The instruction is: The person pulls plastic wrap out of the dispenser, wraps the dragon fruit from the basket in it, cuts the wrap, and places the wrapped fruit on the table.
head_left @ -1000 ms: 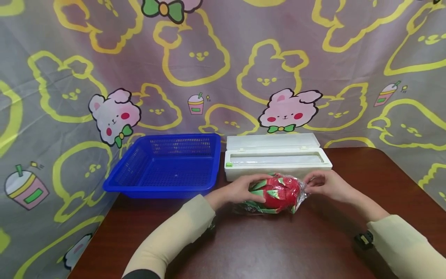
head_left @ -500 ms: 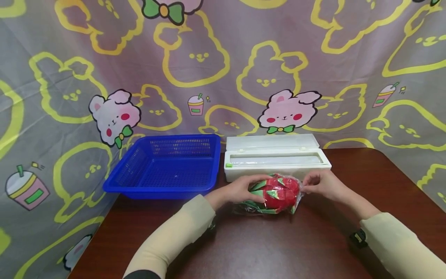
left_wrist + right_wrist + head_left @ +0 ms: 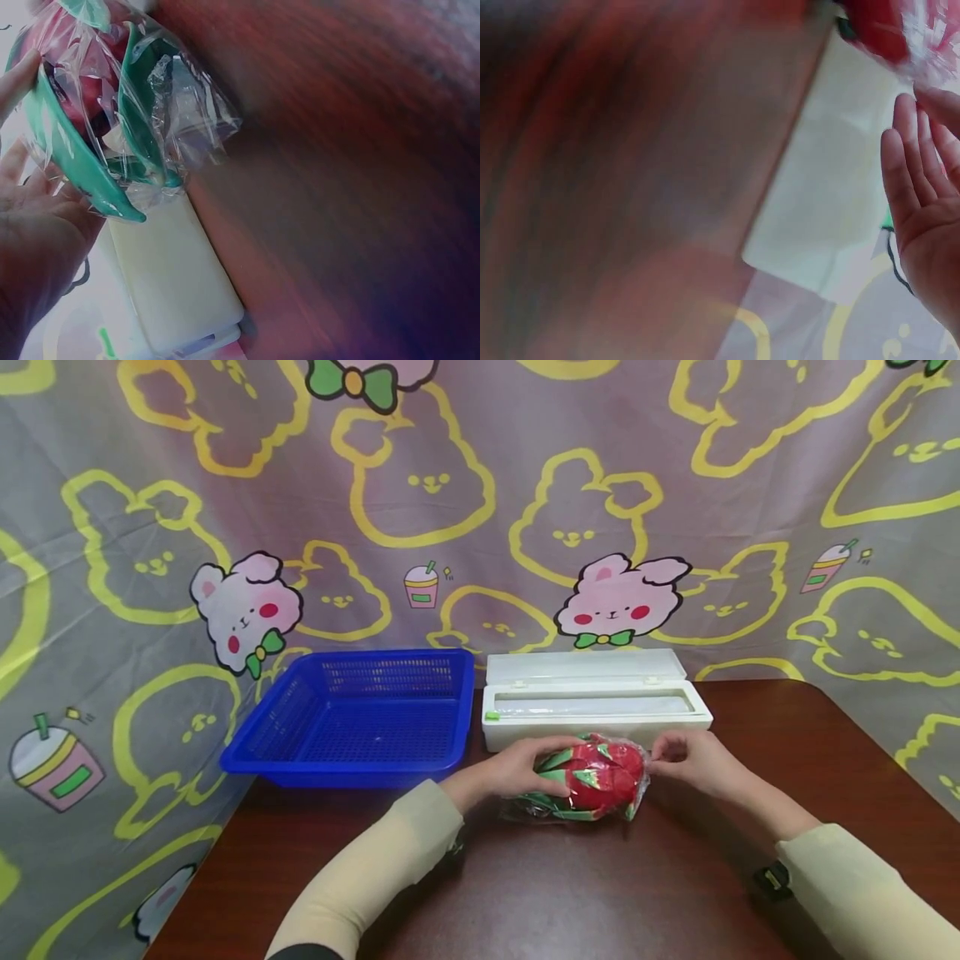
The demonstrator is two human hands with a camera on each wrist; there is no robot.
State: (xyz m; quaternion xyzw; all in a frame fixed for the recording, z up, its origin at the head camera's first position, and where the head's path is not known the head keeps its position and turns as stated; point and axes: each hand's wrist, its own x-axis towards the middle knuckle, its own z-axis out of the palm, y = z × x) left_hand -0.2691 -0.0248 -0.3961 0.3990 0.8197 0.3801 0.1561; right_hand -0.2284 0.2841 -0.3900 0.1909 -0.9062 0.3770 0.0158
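A red dragon fruit (image 3: 606, 777) with green scales lies on its side on the table, covered in clear plastic wrap (image 3: 196, 112). My left hand (image 3: 517, 768) grips its left end, thumb in front and fingers over the top. At the right end, my right hand (image 3: 693, 762) pinches the gathered edge of the wrap between thumb and forefinger. In the right wrist view the other fingers of that hand stay clear of the fruit. Loose wrap sticks out past the green tips in the left wrist view.
Right behind the fruit stands a white cling film box (image 3: 600, 727) with its lid raised and a roll inside. A blue plastic basket (image 3: 360, 767) sits to the left on the brown table (image 3: 585, 893). A patterned curtain (image 3: 480, 485) hangs behind.
My right hand has shifted slightly left, closer to the fruit, and its fingers have drawn together on the wrap's edge. The left hand and the dragon fruit have stayed nearly still.
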